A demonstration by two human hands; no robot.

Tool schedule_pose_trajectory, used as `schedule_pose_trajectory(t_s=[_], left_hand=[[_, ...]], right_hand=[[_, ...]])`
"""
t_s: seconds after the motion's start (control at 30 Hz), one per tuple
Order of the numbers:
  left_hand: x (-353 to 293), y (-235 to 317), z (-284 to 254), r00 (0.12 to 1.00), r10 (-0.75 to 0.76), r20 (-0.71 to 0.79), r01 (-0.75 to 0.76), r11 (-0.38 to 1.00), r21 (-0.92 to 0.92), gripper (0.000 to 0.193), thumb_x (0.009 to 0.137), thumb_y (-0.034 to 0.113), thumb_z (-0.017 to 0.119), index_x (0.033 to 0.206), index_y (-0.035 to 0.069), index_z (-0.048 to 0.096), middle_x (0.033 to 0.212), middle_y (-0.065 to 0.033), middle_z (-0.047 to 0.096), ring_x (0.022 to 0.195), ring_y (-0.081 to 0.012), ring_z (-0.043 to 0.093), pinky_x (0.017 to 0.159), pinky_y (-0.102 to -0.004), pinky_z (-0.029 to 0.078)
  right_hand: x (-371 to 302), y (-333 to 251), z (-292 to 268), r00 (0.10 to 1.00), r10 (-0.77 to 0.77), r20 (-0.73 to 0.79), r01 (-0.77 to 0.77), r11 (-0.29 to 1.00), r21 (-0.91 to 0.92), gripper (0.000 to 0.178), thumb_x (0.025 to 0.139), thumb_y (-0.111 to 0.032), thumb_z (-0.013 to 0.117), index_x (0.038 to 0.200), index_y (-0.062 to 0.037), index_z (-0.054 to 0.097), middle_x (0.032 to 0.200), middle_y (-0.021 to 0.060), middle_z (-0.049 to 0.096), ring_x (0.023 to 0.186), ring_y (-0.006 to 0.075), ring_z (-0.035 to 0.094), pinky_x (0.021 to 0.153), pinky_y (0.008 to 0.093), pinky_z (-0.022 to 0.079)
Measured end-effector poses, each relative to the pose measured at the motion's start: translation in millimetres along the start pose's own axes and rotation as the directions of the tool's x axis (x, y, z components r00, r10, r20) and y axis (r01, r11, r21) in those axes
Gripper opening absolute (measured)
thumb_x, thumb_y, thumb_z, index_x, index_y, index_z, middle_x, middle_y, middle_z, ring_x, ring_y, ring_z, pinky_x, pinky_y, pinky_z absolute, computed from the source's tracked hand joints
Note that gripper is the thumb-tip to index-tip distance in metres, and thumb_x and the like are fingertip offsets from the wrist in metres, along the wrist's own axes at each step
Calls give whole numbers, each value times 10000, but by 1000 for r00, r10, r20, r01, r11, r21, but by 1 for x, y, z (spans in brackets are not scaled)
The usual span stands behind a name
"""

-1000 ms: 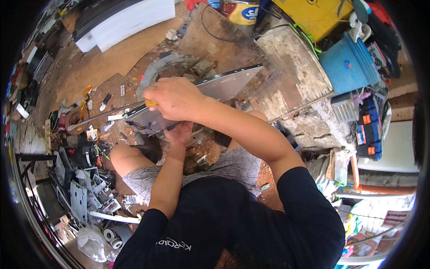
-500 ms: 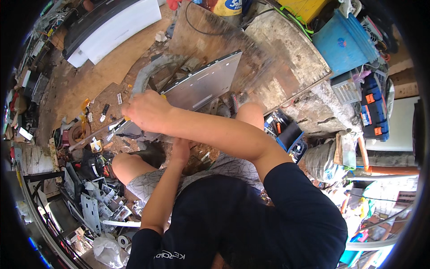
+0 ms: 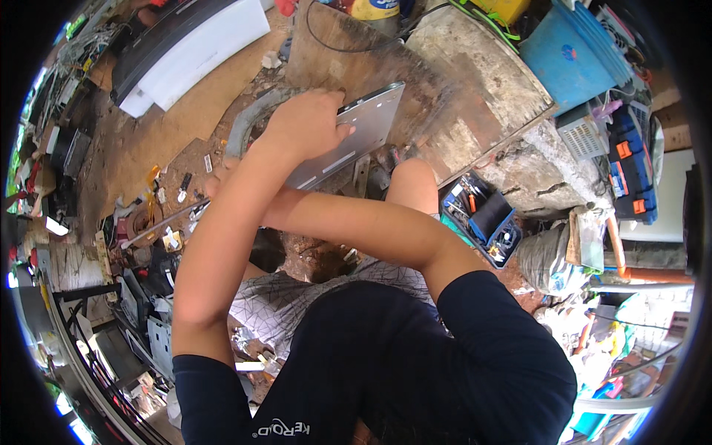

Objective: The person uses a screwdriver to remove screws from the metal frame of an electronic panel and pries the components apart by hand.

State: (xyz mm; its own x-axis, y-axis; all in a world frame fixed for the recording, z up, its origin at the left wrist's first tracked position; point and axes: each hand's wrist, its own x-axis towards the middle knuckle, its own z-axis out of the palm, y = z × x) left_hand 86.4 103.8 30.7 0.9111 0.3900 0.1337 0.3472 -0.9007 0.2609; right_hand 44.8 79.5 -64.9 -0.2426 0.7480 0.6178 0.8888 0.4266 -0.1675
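A grey metal panel (image 3: 352, 137), extending below and right of the grip, is pinched at its upper edge by the left hand (image 3: 310, 122). Lower left, a long-shafted tool (image 3: 165, 222) is clasped by the partly hidden right hand (image 3: 217, 180).

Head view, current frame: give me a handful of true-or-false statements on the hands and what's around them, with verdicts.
1. The left hand is at the upper edge of the metal panel. True.
2. The forearms are held side by side, uncrossed. False: the left forearm crosses over the right forearm.
3. A long-shafted tool extends leftward from the right hand. True.
4. The picture's upper left corner area holds a blue tub. False: the blue tub is at the upper right.
5. A tool case lies to the right of the panel. True.
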Motion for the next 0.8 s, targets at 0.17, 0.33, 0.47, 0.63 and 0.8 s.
schedule_pose_trajectory(t_s=[0.17,0.33,0.47,0.63,0.8], left_hand=[[29,-7,5,961,-56,269,56,998,9,297,934,326,685,1015,47,750,975,-203,723,956,-397,683,853,-497,532],[32,-16,6,950,-13,311,26,999,-37,295,955,311,660,997,33,749,931,-212,716,922,-410,680,818,-502,525],[35,-25,9,962,80,259,-64,995,-71,291,954,303,662,1012,32,750,923,-207,719,906,-411,682,816,-493,531],[16,-24,18,990,-80,113,110,951,-288,284,930,272,695,1079,38,753,950,-183,730,897,-362,697,810,-443,544],[-5,-15,33,991,-121,-52,87,898,-431,277,908,235,716,1090,31,758,991,-153,726,855,-309,697,782,-399,544]], right_hand=[[-31,-3,-5,958,-92,-271,90,996,-18,279,877,-255,595,1013,-25,676,1052,173,679,1043,319,649,931,461,511],[-121,-4,-61,997,-76,-24,75,996,-52,291,878,-209,594,1058,-2,691,1170,151,677,1227,289,589,1045,434,466],[-206,14,-155,626,425,654,-598,799,53,218,870,-158,627,1085,-122,634,982,104,696,1040,336,671,855,449,537],[-256,9,-260,311,838,448,-920,384,-80,430,945,-259,673,1337,-133,547,973,201,707,969,413,688,828,476,542],[-250,2,-277,508,802,314,-858,504,100,610,958,-122,619,1516,-55,382,1261,300,623,1098,461,646,927,467,520]])
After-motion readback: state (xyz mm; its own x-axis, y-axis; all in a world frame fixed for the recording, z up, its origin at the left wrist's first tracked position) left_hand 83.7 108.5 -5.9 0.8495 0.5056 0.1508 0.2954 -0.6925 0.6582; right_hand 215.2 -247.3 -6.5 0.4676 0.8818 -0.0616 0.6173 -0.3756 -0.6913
